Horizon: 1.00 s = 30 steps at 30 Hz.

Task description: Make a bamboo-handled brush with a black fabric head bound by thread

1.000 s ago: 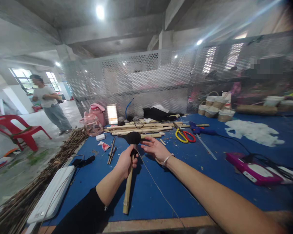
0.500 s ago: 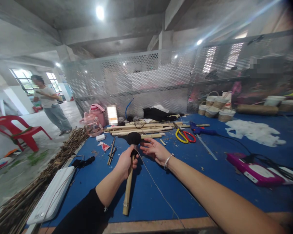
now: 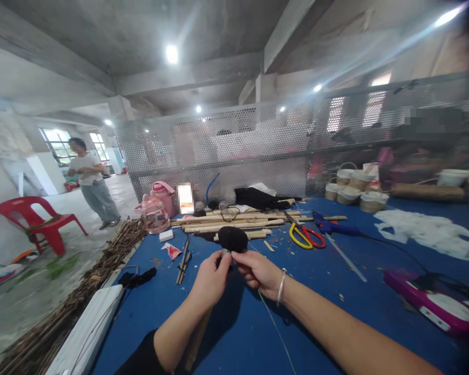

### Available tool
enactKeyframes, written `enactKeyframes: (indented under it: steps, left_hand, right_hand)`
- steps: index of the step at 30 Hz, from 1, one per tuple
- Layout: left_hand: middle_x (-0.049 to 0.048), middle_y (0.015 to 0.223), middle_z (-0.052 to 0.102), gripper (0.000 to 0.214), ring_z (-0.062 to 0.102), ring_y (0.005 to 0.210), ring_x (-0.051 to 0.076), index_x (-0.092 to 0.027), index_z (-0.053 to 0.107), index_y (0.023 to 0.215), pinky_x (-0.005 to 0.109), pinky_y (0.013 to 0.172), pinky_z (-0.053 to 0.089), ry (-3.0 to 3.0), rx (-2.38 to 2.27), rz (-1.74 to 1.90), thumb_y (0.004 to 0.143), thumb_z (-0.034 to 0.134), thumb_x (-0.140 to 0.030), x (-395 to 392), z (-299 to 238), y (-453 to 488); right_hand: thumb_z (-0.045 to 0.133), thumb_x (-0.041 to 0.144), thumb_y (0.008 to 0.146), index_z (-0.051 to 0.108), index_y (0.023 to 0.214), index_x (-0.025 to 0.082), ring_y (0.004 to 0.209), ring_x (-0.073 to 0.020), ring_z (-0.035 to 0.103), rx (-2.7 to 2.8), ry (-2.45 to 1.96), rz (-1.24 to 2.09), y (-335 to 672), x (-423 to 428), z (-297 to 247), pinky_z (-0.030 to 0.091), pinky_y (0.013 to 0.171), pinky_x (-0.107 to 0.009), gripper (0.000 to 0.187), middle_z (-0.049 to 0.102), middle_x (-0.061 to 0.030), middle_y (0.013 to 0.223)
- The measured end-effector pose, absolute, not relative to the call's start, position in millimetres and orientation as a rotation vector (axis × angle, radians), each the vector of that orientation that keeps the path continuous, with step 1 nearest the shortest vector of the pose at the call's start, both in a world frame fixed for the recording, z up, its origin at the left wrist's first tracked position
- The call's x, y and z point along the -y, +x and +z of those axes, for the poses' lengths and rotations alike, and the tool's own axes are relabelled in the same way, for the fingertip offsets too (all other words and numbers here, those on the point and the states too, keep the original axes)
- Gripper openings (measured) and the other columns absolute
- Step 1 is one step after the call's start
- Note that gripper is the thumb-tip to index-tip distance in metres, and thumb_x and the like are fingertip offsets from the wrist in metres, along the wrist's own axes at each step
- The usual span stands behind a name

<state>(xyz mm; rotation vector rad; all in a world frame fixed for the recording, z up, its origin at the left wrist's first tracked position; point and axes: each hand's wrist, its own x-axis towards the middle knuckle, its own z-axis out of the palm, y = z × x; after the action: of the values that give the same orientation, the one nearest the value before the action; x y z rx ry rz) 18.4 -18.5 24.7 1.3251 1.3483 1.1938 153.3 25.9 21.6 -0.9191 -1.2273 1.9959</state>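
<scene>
My left hand (image 3: 211, 281) is closed around the upper end of a bamboo stick (image 3: 197, 341), whose lower part slants down toward the table's front. A rounded black cloth-like head (image 3: 233, 239) tops the stick, with a greyish band at its neck. At that neck my right hand (image 3: 258, 271) pinches a thin cord, its fingertips touching those of the left. From beneath the right hand the cord (image 3: 275, 325) trails down to the front edge. The exact pinch point is partly covered by the fingers.
Yellow-and-red scissors (image 3: 301, 237) and a blue glue gun (image 3: 334, 226) lie beyond my right hand. Cut bamboo sticks (image 3: 234, 225) are piled behind the black head. A purple-and-white box (image 3: 430, 302) is at right, a white slab (image 3: 88, 330) at left. A person (image 3: 89, 172) stands in the background.
My right hand has gone from spread fingers beside the black head to a pinch at its neck. The black head and both hands now appear slightly lower and farther right in view.
</scene>
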Motion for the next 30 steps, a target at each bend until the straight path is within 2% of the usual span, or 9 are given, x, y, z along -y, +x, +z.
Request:
enactKeyframes:
  steps: [3,6,8,16,20,23,25,27,30]
  left_hand:
    - [-0.0089,0.05,0.039,0.042,0.029,0.035,0.004,-0.019,0.049,0.091,0.018,0.036,0.019,1.134,-1.185,1.154,0.072,0.058,-0.055,19,29,19]
    - [-0.012,0.048,0.039,0.054,0.029,0.036,0.003,-0.021,0.04,0.093,0.016,0.036,0.019,1.031,-1.109,1.21,0.058,0.076,-0.039,19,31,20]
    - [-0.0131,0.046,0.038,0.054,0.03,0.036,0.003,-0.022,0.037,0.089,0.015,0.037,0.021,0.995,-1.104,1.264,0.054,0.078,-0.032,18,30,20]
    - [-0.0024,0.062,0.057,0.038,0.04,0.039,0.002,-0.016,0.046,0.078,0.015,0.038,0.026,0.902,-0.9,1.253,0.06,0.076,-0.032,19,35,18]
    - [-0.0001,0.052,0.056,0.036,0.047,0.039,0.007,-0.013,0.055,0.082,0.017,0.038,0.031,0.928,-0.88,1.097,0.069,0.068,-0.044,20,32,15]
    - [0.0038,0.054,0.059,0.044,0.051,0.04,0.01,-0.012,0.057,0.083,0.019,0.039,0.034,0.943,-0.805,0.902,0.073,0.059,-0.054,17,26,13]
    - [0.008,0.065,0.063,0.048,0.055,0.044,0.012,-0.011,0.056,0.086,0.021,0.042,0.038,0.926,-0.828,0.777,0.076,0.052,-0.058,15,25,13]
    - [0.0115,0.079,0.066,0.048,0.059,0.053,0.014,-0.011,0.054,0.094,0.024,0.048,0.043,0.977,-1.023,0.813,0.08,0.047,-0.057,15,26,14]
    - [0.0145,0.107,0.061,0.045,0.061,0.073,0.017,-0.015,0.049,0.11,0.029,0.063,0.046,1.288,-1.453,1.199,0.08,0.053,-0.049,21,27,20]
  right_hand:
    - [0.074,0.049,0.058,0.048,0.068,0.017,0.032,-0.0013,0.016,1.253,-0.899,1.779,150,-22,26,0.005,0.034,-0.019,0.042,0.028,0.0129,0.038]
    - [0.077,0.05,0.05,0.054,0.07,0.016,0.032,-0.0018,0.019,1.286,-0.848,1.704,152,-23,27,0.008,0.035,-0.021,0.046,0.034,0.0117,0.039]
    - [0.079,0.049,0.047,0.056,0.068,0.015,0.032,-0.0017,0.02,1.316,-0.837,1.675,155,-26,25,0.008,0.035,-0.021,0.047,0.035,0.0112,0.038]
    - [0.08,0.05,0.048,0.054,0.063,0.015,0.031,-0.0009,0.021,1.375,-0.781,1.702,160,-44,16,0.007,0.034,-0.021,0.046,0.046,0.0075,0.041]
    - [0.082,0.042,0.049,0.056,0.07,0.015,0.032,-0.0006,0.024,1.313,-0.676,1.806,164,-42,18,0.008,0.035,-0.02,0.043,0.049,0.0068,0.046]
    - [0.084,0.037,0.046,0.063,0.084,0.015,0.039,-0.004,0.04,1.243,-0.597,2.008,169,-38,18,0.017,0.036,-0.018,0.049,0.059,0.0023,0.058]
    - [0.084,0.035,0.046,0.065,0.087,0.015,0.047,-0.0072,0.048,1.167,-0.599,2.068,170,-38,17,0.024,0.038,-0.018,0.049,0.063,-0.0007,0.067]
    - [0.083,0.035,0.048,0.065,0.084,0.014,0.042,-0.0053,0.042,1.096,-0.666,2.025,168,-40,13,0.023,0.037,-0.017,0.046,0.056,0.0025,0.055]
    - [0.083,0.04,0.05,0.063,0.082,0.013,0.034,-0.0013,0.016,1.031,-0.762,1.944,162,-44,9,0.007,0.034,-0.017,0.047,0.03,0.0122,0.037]
